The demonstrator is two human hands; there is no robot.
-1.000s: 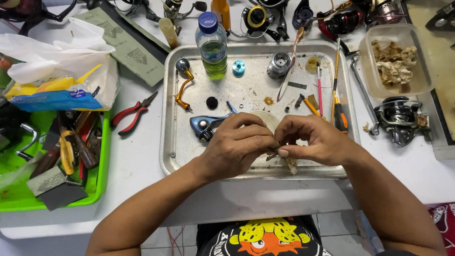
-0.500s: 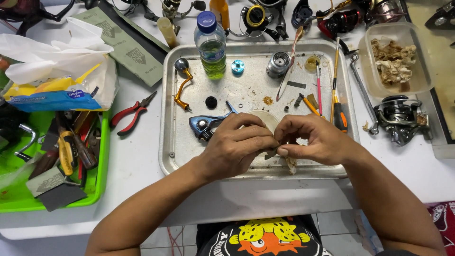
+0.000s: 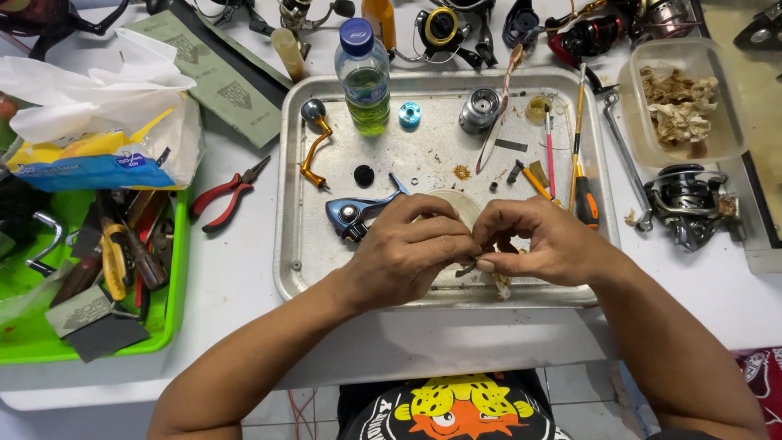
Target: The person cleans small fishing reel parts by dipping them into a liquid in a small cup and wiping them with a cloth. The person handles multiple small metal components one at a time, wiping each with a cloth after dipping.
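A small dark part point(image 3: 470, 266), seemingly pinched between left hand point(image 3: 411, 253) and right hand point(image 3: 542, 240).

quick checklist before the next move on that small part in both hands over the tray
1. Small dark metal part pinched by left hand and right hand: ok.
2. Part held over the silver metal tray: ok.
3. White round dish under the hands, contents: cannot tell.
4. Blue metal reel piece beside the left hand, on the tray: ok.
5. Clear plastic bottle with green liquid upright, capped: ok.
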